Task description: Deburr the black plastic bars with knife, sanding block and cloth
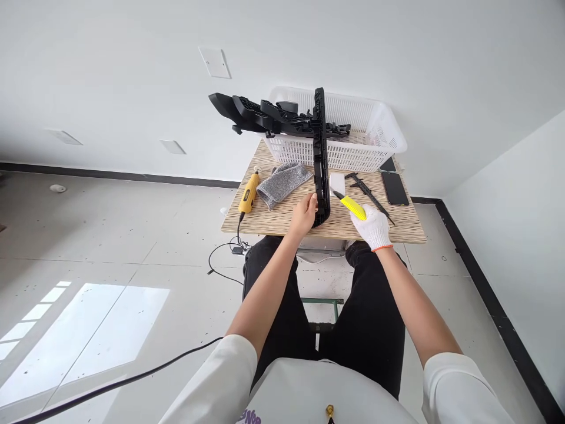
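Observation:
My bare left hand [303, 215] is closed around the lower end of a long black plastic trim part [321, 159], which stands roughly lengthwise away from me. My right hand [372, 227], in a white knit glove with an orange cuff, grips a yellow-handled utility knife [353, 206]. The knife's dark front end points left toward the black part, close to its right edge; whether the blade touches it I cannot tell. A small white block or pad [337, 183] lies on the table behind the knife tip.
A white plastic basket [388, 132] at the back holds several black plastic parts [260, 115], some jutting out left. On the wooden table [282, 221] lie a yellow corded rotary tool [249, 193], a grey cloth [282, 184], a black caliper [368, 193] and a phone [394, 188].

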`<state>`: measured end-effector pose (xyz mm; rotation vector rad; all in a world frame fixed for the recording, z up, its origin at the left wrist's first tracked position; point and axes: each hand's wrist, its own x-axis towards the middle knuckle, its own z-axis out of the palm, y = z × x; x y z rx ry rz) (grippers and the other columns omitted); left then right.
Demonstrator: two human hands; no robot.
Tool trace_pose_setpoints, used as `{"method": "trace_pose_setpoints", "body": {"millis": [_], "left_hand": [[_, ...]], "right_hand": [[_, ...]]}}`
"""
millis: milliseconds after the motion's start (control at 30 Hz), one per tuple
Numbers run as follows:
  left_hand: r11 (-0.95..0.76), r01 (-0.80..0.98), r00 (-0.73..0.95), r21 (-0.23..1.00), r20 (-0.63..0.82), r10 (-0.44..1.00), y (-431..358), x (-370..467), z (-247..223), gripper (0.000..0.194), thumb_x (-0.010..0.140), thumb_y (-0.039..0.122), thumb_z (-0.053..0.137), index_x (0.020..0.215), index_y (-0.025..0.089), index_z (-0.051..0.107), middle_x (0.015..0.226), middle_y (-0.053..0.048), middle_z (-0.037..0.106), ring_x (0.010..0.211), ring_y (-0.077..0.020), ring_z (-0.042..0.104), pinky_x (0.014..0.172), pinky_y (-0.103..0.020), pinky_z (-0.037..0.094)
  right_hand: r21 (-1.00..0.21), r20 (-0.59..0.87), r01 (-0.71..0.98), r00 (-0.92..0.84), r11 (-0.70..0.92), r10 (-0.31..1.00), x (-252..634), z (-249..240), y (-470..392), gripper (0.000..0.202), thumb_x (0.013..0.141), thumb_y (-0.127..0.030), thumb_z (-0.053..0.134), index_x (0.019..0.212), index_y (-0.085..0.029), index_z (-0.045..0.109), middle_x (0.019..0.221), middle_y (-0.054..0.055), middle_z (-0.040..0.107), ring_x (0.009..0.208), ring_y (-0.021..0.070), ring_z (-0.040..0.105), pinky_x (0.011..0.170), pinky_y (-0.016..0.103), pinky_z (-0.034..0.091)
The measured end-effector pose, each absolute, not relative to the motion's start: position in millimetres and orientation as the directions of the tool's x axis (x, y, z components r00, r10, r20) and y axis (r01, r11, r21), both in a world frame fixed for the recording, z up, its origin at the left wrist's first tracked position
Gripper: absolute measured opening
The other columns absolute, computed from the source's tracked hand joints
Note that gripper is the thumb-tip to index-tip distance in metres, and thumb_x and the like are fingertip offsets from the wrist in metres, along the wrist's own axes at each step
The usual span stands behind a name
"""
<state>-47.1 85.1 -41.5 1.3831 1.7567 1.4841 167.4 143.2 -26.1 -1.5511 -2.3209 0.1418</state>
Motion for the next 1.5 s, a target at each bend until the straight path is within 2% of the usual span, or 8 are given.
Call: {"method": "trace_pose_setpoints", "body": {"millis": [333, 567, 667, 900, 1067, 1167, 1367, 1500], "left_hand": [[-0.136, 0.243, -0.409, 0.961, 0.228, 0.884, 85, -50, -41, 0.055, 0.099, 0.056, 0.039, 0.129, 0.014, 0.059, 0.096, -0.010, 0.069, 0.100, -0.0223, 0.065, 0.095, -0.035, 0.047], [-0.163, 0.074, -0.171, 0.984, 0.174, 0.970, 78, -53, -44, 0.086, 0.081, 0.051, 0.073, 0.150, 0.028, 0.027, 0.138, -0.015, 0.051, 0.092, -0.0170, 0.066, 0.078, -0.032, 0.057], [-0.173, 0.139, -0.098, 0.975, 0.188, 0.977, 77, -54, -45, 0.080, 0.079, 0.039, 0.076, 0.148, 0.029, 0.036, 0.143, -0.015, 0.047, 0.093, -0.0166, 0.068, 0.087, -0.035, 0.056], [-0.226, 0.291, -0.116, 0.930, 0.269, 0.956, 81, -51, -49, 0.049, 0.088, 0.018, 0.051, 0.137, 0.023, 0.050, 0.134, -0.013, 0.058, 0.097, -0.0173, 0.069, 0.094, -0.037, 0.052], [-0.268, 0.338, -0.031, 0.902, 0.295, 0.955, 80, -48, -47, 0.047, 0.092, 0.024, 0.046, 0.139, 0.021, 0.051, 0.138, -0.011, 0.058, 0.116, -0.0221, 0.062, 0.098, -0.039, 0.050], [-0.220, 0.385, -0.020, 0.896, 0.246, 0.969, 77, -46, -41, 0.055, 0.095, 0.037, 0.050, 0.148, 0.023, 0.043, 0.140, -0.012, 0.057, 0.127, -0.0260, 0.056, 0.105, -0.042, 0.045], [-0.276, 0.591, 0.128, 0.758, 0.249, 0.960, 72, -39, -35, 0.112, 0.063, 0.058, 0.084, 0.156, 0.022, 0.032, 0.143, -0.018, 0.053, 0.136, -0.0397, 0.045, 0.110, -0.052, 0.037], [-0.243, 0.641, 0.077, 0.728, 0.255, 0.964, 73, -38, -40, 0.075, 0.087, 0.047, 0.064, 0.153, 0.023, 0.038, 0.136, -0.014, 0.058, 0.117, -0.0311, 0.060, 0.099, -0.043, 0.046]], "right_hand": [[-0.155, 0.198, 0.859, -0.457, 0.488, 0.867, 169, -30, 140, 0.030, 0.086, -0.050, 0.058, 0.089, -0.020, 0.062, 0.080, 0.005, 0.066, 0.071, 0.0183, 0.060, 0.057, 0.028, 0.023], [-0.193, 0.206, 0.912, -0.323, 0.362, 0.924, 162, -26, 141, 0.032, 0.089, -0.049, 0.053, 0.088, -0.018, 0.063, 0.073, 0.006, 0.065, 0.064, 0.0180, 0.058, 0.055, 0.028, 0.022], [-0.194, 0.219, 0.901, -0.346, 0.389, 0.912, 163, -27, 141, 0.031, 0.089, -0.049, 0.054, 0.085, -0.019, 0.062, 0.070, 0.005, 0.064, 0.062, 0.0173, 0.056, 0.055, 0.028, 0.020], [-0.237, 0.257, 0.870, -0.373, 0.432, 0.892, 170, -31, 140, 0.038, 0.089, -0.055, 0.052, 0.082, -0.018, 0.060, 0.069, 0.004, 0.062, 0.062, 0.0157, 0.055, 0.056, 0.027, 0.022], [-0.179, 0.186, 0.877, -0.414, 0.445, 0.891, 166, -30, 142, 0.029, 0.086, -0.047, 0.056, 0.088, -0.020, 0.063, 0.079, 0.005, 0.067, 0.068, 0.0183, 0.060, 0.056, 0.028, 0.019], [-0.241, 0.185, 0.893, -0.341, 0.379, 0.922, 158, -28, 138, 0.031, 0.088, -0.049, 0.054, 0.089, -0.020, 0.065, 0.079, 0.006, 0.068, 0.069, 0.0193, 0.061, 0.056, 0.029, 0.021], [-0.412, 0.175, 0.884, -0.161, 0.221, 0.971, 141, -24, 131, 0.037, 0.090, -0.055, 0.053, 0.089, -0.019, 0.066, 0.080, 0.008, 0.069, 0.070, 0.0207, 0.062, 0.057, 0.028, 0.025], [-0.476, 0.147, 0.832, -0.245, 0.285, 0.958, 142, -21, 133, 0.039, 0.089, -0.057, 0.053, 0.088, -0.021, 0.065, 0.075, 0.006, 0.067, 0.067, 0.0194, 0.059, 0.057, 0.028, 0.028]]}}
